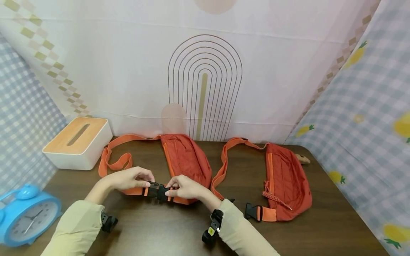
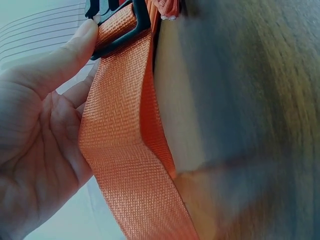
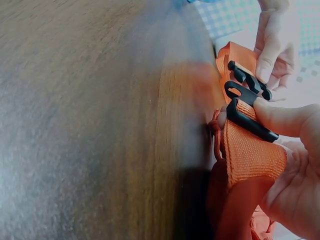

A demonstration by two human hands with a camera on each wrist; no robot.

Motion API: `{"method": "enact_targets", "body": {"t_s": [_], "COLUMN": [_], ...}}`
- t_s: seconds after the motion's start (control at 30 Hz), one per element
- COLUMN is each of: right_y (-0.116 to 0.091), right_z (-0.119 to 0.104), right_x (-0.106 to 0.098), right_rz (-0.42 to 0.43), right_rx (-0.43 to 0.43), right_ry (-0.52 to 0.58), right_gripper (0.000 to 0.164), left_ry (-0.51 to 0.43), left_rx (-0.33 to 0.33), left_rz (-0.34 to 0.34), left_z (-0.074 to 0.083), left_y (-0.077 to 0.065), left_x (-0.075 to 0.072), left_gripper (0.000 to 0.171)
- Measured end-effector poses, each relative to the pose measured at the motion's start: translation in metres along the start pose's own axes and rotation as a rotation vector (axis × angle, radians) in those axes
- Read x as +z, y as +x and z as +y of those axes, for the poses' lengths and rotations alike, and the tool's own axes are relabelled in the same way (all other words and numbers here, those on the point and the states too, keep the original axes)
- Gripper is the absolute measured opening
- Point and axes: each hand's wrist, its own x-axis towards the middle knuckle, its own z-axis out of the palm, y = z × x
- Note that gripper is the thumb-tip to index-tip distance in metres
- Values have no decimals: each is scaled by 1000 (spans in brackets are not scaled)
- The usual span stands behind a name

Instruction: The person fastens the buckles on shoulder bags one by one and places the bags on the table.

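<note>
On the table, a red-orange waist bag (image 1: 189, 156) lies at the middle, its orange strap (image 1: 120, 142) looping out to the left. My left hand (image 1: 129, 177) pinches the black pronged buckle half (image 3: 250, 82) at the strap's end. Between thumb and fingers, my right hand (image 1: 189, 187) grips the black socket half (image 3: 250, 122), fixed to the bag's short orange webbing (image 3: 250, 157). Both buckle halves face each other, end to end and very close. From the left wrist, the orange strap (image 2: 120, 120) runs down from the black buckle frame (image 2: 122, 37) beside my palm.
A second red-orange waist bag (image 1: 286, 181) lies at the right, with an unfastened black buckle half (image 1: 253, 211) and a braided cord (image 1: 277, 199). A white tissue box (image 1: 96, 149) with a wooden lid stands back left. A blue alarm clock (image 1: 30, 217) is front left.
</note>
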Motion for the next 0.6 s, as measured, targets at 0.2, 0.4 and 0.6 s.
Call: {"method": "enact_targets", "body": {"t_s": [0.2, 0.4, 0.6], "right_y": [1, 2, 0], "right_z": [1, 2, 4], "right_x": [0, 0, -2], "right_rz": [-8, -10, -4], "right_rx": [-6, -15, -5], "right_ry": [27, 44, 33], "right_gripper": [18, 18, 20], "left_ry": [11, 24, 3], "left_rx": [1, 2, 29], "left_rz": [0, 11, 3], "left_z": [2, 2, 1], "left_y": [0, 2, 2], "left_x": [1, 1, -3], "left_gripper": [13, 11, 14]}}
